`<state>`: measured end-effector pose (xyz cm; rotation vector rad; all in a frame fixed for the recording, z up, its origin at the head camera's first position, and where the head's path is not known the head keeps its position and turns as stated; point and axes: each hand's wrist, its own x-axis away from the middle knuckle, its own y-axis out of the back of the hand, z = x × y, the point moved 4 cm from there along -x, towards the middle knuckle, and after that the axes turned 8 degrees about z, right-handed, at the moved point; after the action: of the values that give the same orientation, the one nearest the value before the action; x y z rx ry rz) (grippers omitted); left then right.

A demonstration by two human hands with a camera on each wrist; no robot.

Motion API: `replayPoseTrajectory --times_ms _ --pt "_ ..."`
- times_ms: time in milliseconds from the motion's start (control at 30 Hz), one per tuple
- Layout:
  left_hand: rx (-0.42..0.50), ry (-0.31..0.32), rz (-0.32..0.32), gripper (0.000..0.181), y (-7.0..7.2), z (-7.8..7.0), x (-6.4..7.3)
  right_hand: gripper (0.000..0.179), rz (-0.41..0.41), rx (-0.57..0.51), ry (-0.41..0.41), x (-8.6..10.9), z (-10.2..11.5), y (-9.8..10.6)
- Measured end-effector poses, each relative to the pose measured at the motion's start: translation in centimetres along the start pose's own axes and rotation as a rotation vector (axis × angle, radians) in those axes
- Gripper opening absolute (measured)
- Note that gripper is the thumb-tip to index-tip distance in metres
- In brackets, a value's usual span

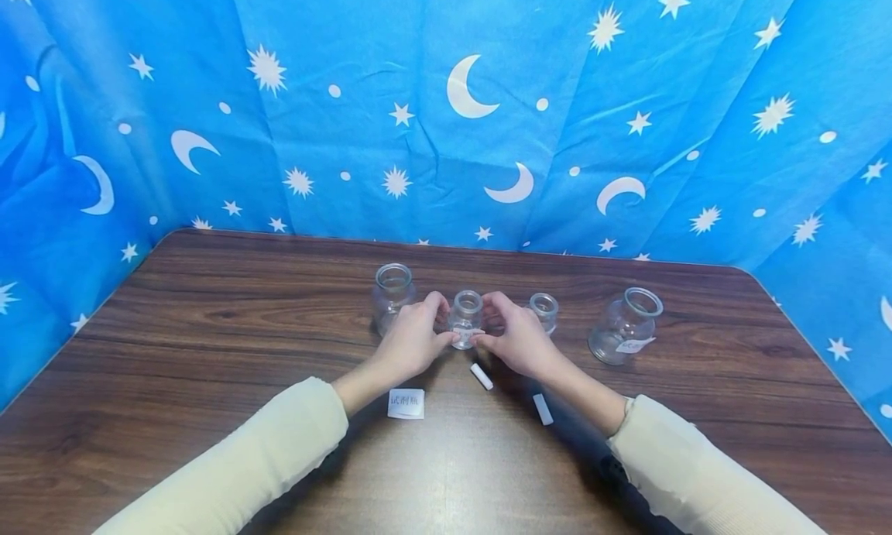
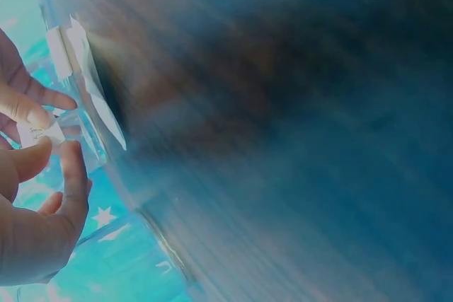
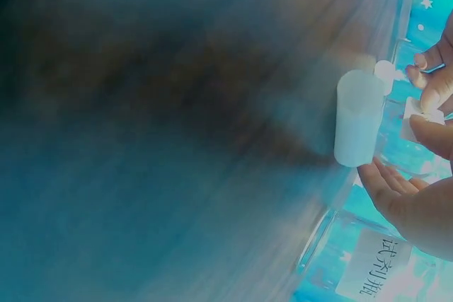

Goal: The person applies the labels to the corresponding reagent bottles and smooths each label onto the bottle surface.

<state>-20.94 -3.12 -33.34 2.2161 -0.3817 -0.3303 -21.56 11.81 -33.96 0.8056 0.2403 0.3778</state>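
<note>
A small clear glass bottle [image 1: 468, 306] stands upright on the table between both hands. My left hand [image 1: 413, 340] holds it from the left, and my right hand [image 1: 524, 341] holds it from the right. Both thumbs press a white paper label [image 3: 412, 119] against its front; the fingers curve round the sides. The label's writing is too small to read. Another small glass bottle [image 1: 544, 306] stands behind my right hand, partly hidden. To the left, a larger glass jar [image 1: 392, 291] is partly covered by my left hand.
A large glass jar [image 1: 616, 330] with a written label stands at the right. Nearer me lie a written paper label [image 1: 406, 403] and two short white sticks, one close to the bottle [image 1: 482, 376], the other right of it [image 1: 543, 409]. A blue patterned cloth [image 1: 390, 132] hangs behind the table.
</note>
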Motion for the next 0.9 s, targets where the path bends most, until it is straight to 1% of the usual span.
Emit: replayPoseTrajectory --times_ms 100,233,433,533,733,900 --pt "0.001 0.002 0.006 0.030 -0.13 0.08 -0.01 0.044 -0.001 0.010 0.013 -0.09 -0.04 -0.03" --pt "-0.011 -0.009 -0.004 0.030 -0.27 0.18 -0.05 0.043 -0.008 0.029 0.041 -0.08 0.00 -0.05" --pt "-0.093 -0.047 -0.024 0.036 -0.60 0.01 -0.06 0.043 -0.002 0.086 0.098 -0.08 0.16 -0.11" --pt "-0.120 -0.057 -0.026 0.037 -0.77 -0.07 -0.09 0.042 0.008 0.097 0.107 -0.12 0.24 -0.10" --pt "-0.125 -0.053 -0.026 0.036 -0.97 -0.07 -0.09 0.042 0.019 0.135 0.113 -0.15 0.31 -0.12" --pt "-0.110 -0.048 -0.016 0.033 -0.91 0.02 -0.02 0.040 0.026 0.160 0.131 -0.06 0.35 -0.13"
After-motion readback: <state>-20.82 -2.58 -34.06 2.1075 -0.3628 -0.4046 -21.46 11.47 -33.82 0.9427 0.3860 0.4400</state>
